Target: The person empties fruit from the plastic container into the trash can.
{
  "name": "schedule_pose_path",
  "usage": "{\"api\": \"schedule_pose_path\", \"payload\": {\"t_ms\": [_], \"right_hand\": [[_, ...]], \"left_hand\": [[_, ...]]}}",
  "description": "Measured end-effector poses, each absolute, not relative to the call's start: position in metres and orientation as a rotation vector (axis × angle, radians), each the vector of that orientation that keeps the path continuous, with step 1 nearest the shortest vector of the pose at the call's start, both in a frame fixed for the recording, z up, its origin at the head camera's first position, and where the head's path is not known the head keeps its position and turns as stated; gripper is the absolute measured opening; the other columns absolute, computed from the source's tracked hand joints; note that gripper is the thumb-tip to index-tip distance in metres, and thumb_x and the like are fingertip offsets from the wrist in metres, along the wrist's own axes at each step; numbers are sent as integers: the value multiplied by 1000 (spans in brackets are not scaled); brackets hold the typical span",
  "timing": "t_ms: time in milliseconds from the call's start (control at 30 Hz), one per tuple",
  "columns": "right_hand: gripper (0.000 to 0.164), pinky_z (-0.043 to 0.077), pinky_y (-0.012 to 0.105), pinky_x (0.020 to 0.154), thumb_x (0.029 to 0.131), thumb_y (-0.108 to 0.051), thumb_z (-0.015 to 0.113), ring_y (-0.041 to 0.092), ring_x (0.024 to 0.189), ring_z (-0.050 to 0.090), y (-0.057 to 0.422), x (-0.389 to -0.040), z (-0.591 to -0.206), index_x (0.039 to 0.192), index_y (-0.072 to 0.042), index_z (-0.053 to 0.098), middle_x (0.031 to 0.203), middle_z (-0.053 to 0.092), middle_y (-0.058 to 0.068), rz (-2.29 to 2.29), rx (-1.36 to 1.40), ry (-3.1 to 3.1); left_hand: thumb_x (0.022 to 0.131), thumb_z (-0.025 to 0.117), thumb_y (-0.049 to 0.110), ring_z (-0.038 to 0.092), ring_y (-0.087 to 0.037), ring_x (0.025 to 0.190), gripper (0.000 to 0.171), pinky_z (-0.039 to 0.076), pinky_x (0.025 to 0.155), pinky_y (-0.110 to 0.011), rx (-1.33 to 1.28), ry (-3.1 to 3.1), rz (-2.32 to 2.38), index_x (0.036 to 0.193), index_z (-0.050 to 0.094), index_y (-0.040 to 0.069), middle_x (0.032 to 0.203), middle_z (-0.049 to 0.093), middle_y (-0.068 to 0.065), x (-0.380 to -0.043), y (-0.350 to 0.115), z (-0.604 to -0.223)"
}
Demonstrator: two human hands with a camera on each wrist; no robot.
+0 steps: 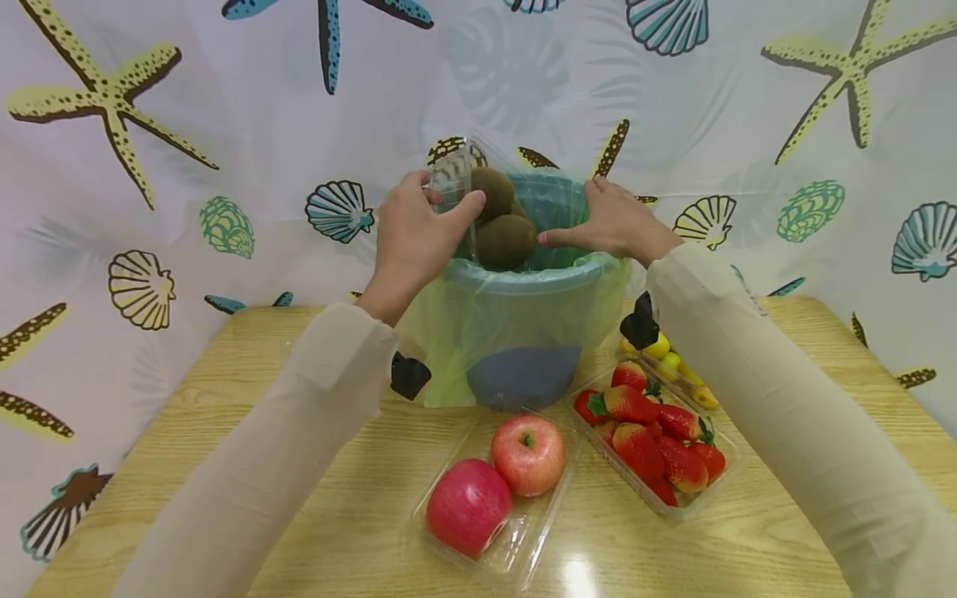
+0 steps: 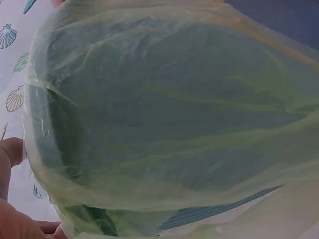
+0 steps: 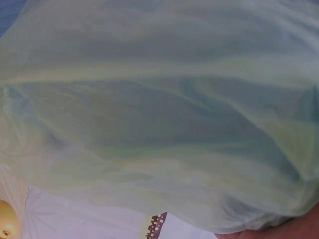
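Observation:
A blue bin (image 1: 516,374) lined with a thin yellow-green bag (image 1: 441,349) stands on the table. Over its left side, my left hand (image 1: 420,237) grips a clear plastic box (image 1: 451,176), tipped up on edge. Brown kiwis (image 1: 505,242) sit at the box's mouth, above the bin's opening. At the bin's right rim is my right hand (image 1: 619,223), its thumb stretched toward the lower kiwi; whether they touch I cannot tell. Both wrist views are mostly filled by the bag-covered bin wall, with only part of the left hand (image 2: 12,214) and right hand (image 3: 284,230) at the edges.
In front of the bin lies a clear tray (image 1: 516,552) with two apples (image 1: 527,454). Right of it stands a clear box (image 1: 691,502) of strawberries (image 1: 638,449). Yellow fruit (image 1: 669,363) lies behind, partly hidden by the right sleeve. A patterned curtain (image 1: 269,149) hangs behind.

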State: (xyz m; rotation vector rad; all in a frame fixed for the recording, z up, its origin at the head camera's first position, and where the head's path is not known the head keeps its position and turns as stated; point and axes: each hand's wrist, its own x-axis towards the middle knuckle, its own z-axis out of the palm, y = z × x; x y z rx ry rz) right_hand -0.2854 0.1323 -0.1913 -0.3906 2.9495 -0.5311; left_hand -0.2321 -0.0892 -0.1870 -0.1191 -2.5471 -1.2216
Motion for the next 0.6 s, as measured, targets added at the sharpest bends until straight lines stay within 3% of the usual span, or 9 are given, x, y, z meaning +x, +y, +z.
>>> {"api": "schedule_pose_path", "payload": {"t_ms": [300, 600], "right_hand": [[103, 13, 51, 118, 88, -59, 53, 36, 147, 3, 132, -285, -192, 151, 4, 0, 159, -1, 21, -531, -393, 2958], [103, 13, 53, 118, 88, -58, 54, 37, 147, 2, 132, -285, -193, 151, 4, 0, 159, -1, 22, -542, -392, 2965]], "left_hand": [[90, 63, 36, 56, -32, 100, 64, 49, 85, -44, -223, -2520, -1053, 138, 42, -1, 122, 53, -19, -229, -83, -197], [89, 65, 33, 59, -33, 107, 67, 51, 85, -46, -274, -2524, -910, 142, 39, 0, 127, 53, -19, -229, -76, -201]]}}
